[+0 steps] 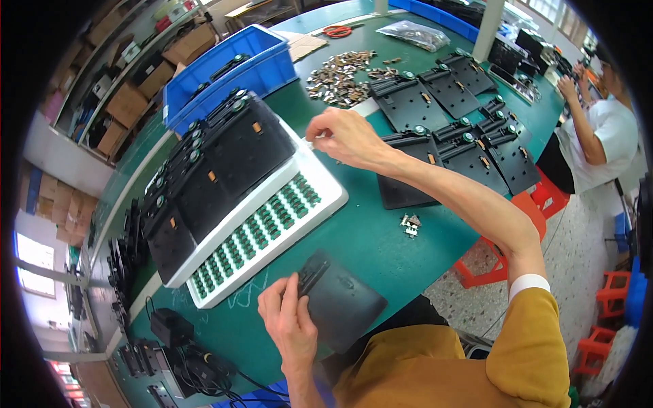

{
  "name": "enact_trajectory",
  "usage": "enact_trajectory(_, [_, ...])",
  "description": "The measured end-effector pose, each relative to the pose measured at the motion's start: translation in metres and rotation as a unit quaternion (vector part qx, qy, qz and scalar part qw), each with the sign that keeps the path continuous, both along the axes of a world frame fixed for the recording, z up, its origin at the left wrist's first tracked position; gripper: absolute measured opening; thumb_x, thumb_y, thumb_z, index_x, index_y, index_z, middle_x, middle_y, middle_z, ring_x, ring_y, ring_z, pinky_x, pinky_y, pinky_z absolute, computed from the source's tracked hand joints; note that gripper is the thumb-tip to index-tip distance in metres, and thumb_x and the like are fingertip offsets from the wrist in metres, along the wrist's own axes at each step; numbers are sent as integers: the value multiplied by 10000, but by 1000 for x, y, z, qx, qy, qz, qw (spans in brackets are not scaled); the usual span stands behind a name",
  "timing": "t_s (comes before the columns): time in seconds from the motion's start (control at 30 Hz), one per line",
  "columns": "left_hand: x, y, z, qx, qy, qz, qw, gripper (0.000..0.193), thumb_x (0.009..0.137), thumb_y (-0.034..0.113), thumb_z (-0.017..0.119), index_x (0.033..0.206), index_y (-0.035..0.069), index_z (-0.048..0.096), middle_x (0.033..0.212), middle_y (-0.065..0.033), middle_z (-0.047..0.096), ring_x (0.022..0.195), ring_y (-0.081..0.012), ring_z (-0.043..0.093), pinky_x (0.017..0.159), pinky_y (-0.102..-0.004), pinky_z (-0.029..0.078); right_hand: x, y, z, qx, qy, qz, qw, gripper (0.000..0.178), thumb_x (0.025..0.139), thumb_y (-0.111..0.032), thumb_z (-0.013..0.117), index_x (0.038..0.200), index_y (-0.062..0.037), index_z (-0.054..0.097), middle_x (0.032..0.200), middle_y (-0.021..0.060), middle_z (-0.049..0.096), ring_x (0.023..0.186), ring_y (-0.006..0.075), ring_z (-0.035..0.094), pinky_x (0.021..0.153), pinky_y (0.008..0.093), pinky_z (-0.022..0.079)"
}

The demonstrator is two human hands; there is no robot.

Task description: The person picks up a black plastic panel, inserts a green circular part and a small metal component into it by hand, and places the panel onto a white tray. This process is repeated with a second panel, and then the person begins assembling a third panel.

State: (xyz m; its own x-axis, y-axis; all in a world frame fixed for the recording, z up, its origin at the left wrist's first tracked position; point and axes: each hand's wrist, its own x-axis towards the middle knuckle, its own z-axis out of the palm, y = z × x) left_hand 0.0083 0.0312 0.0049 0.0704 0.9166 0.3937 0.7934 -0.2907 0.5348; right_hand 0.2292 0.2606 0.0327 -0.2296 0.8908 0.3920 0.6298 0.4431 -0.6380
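My left hand (291, 319) grips a black flat panel (350, 309) by the ridged strip along its left edge, close to the table's near edge. My right hand (345, 138) reaches across to the far right corner of a white foam tray (332, 192), its thumb and fingers pinched together. Something small and pale shows at those fingertips, too small to name. Rows of small green parts (272, 221) fill the tray's exposed side. Over its other side lies another white slab bearing several black panels (228, 160) with round green-ringed pieces.
A blue crate (272, 64) stands behind the trays, beside a heap of small metal pieces (340, 76). More black panels (408, 105) lie at right, with a few metal bits (410, 225) nearer me. Cables and a black adapter (170, 328) sit at lower left. Another person (598, 129) works far right.
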Motion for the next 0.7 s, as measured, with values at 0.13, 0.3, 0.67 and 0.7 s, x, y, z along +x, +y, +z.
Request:
enact_trajectory(0.13, [6,2,3,-5,-9,6,1000,408,751,-103,658,1149,-16,671,1066,-124,617,1011,-304,561,902,-391,438,-6,23,-5,-24,50,0,998,220,755,-139,646,915,-27,747,890,159,720,826,298,701,768,389,539])
enact_trajectory(0.3, [8,3,4,-4,8,15,1000,406,750,-104,653,1147,-20,676,1068,-124,624,1001,-298,562,885,-384,450,-21,37,-15,-85,118,11,989,229,765,-151,666,940,-28,748,939,156,733,902,291,701,846,384,534])
enact_trajectory(0.67, [8,4,4,-16,5,20,1000,412,743,-107,656,1144,-17,677,1065,-120,621,1004,-292,566,889,-376,450,-36,50,-17,-46,35,12,998,281,727,-103,653,985,-26,733,1055,233,647,1031,372,634,912,448,509])
enact_trajectory(0.7, [8,4,4,-15,5,23,1000,412,743,-107,656,1144,-17,677,1065,-120,621,1004,-292,566,889,-376,450,-35,49,-17,-45,25,7,999,282,725,-108,662,988,-32,729,1062,226,636,1039,372,626,917,452,506])
